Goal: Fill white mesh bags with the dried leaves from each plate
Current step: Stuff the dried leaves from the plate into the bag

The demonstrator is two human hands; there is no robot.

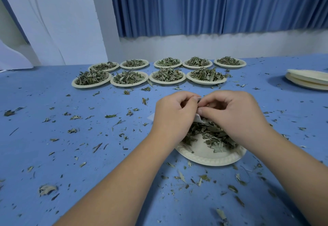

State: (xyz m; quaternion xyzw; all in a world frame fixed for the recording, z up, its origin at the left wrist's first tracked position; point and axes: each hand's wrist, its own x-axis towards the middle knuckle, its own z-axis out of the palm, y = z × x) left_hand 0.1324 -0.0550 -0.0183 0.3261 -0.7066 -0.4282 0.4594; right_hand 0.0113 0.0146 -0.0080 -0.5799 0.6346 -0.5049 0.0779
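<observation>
Leaf scraps (181, 176) litter the tabletop (53, 137) near its front edge. Right of centre sits a plate (209, 158) of dried leaves (213, 135) — above it, left hand (173, 112) and right hand (234, 113) both pinch a white mesh bag (198, 118). Nine full plates (129, 79) line the far edge; empty plates (308, 81) are stacked at the right edge.

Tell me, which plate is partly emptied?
The near plate, below the left hand and right hand pinching the mesh bag; its floor shows bare, the nine behind are heaped.
</observation>
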